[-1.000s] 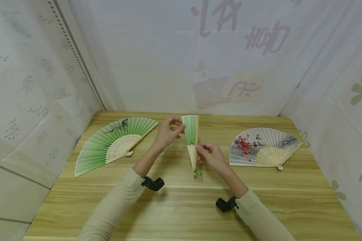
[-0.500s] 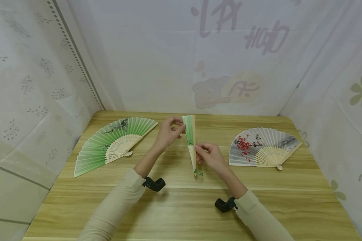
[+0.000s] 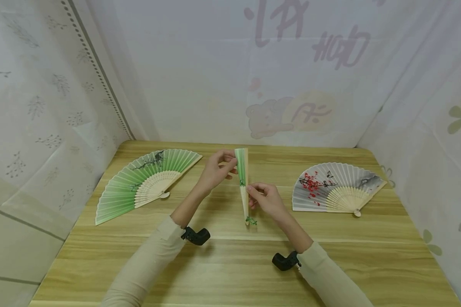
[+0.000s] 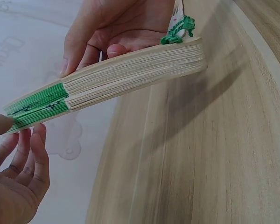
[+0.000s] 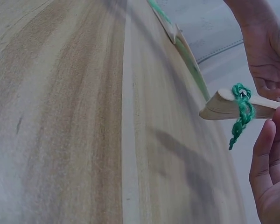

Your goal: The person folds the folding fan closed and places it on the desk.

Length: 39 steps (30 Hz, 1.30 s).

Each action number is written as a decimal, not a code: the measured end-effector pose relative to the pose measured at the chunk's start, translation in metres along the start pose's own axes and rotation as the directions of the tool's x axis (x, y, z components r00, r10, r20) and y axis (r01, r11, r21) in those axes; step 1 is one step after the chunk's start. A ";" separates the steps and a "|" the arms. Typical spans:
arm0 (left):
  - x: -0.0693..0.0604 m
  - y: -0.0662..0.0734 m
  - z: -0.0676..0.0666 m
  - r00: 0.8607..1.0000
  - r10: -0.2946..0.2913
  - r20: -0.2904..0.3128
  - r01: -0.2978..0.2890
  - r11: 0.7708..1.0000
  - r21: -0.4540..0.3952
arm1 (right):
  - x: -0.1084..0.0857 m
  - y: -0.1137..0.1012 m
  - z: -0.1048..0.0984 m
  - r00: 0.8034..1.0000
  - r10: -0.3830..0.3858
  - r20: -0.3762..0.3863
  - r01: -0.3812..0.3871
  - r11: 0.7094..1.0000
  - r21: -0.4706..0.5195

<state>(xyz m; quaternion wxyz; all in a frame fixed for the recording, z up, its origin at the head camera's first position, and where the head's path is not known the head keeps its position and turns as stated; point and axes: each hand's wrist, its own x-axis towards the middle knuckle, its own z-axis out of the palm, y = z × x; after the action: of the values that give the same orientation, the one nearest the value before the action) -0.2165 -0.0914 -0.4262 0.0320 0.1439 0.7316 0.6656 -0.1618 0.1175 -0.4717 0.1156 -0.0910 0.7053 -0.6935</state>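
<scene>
A nearly folded green fan (image 3: pixel 243 170) is held upright between both hands above the table. My left hand (image 3: pixel 216 171) pinches its upper green part from the left. Lower down, my right hand (image 3: pixel 266 198) grips the pale outer rib from the right. In the left wrist view the stacked ribs of the fan (image 4: pixel 135 70) lie close together, with the left hand (image 4: pixel 18 172) at the green end and the right hand (image 4: pixel 116 28) along the ribs. A green braided cord (image 5: pixel 243 112) hangs from the pivot end in the right wrist view.
An opened green fan (image 3: pixel 150 179) lies on the wooden table (image 3: pixel 230 273) at the left. An opened grey-and-white fan with red blossoms (image 3: pixel 336 187) lies at the right. Behind the table hangs a pale printed cloth (image 3: pixel 199 76), with more cloth at both sides.
The held fan has narrowed, its green part folding closer together. Both hands keep their hold and have shifted only slightly. The two fans on the table have not moved.
</scene>
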 end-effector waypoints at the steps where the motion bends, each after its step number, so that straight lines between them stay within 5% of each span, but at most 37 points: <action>1: 0.000 0.000 0.000 1.000 -0.003 0.004 0.003 1.000 0.004 | 0.000 0.000 0.000 1.000 0.001 0.001 -0.001 1.000 0.000; 9: -0.001 -0.002 0.003 0.999 -0.013 0.052 0.011 0.999 0.047 | 0.001 0.000 0.002 1.000 -0.007 -0.004 0.007 1.000 0.011; 39: -0.003 -0.006 0.007 0.999 0.013 0.049 -0.016 0.998 0.065 | -0.003 -0.002 0.000 0.999 -0.034 0.032 0.034 0.999 -0.011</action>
<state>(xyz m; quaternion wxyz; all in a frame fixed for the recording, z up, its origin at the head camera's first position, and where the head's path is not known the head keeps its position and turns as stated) -0.2128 -0.0855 -0.4330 0.0403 0.1660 0.7509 0.6379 -0.1595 0.1186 -0.4699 0.1146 -0.1148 0.7058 -0.6896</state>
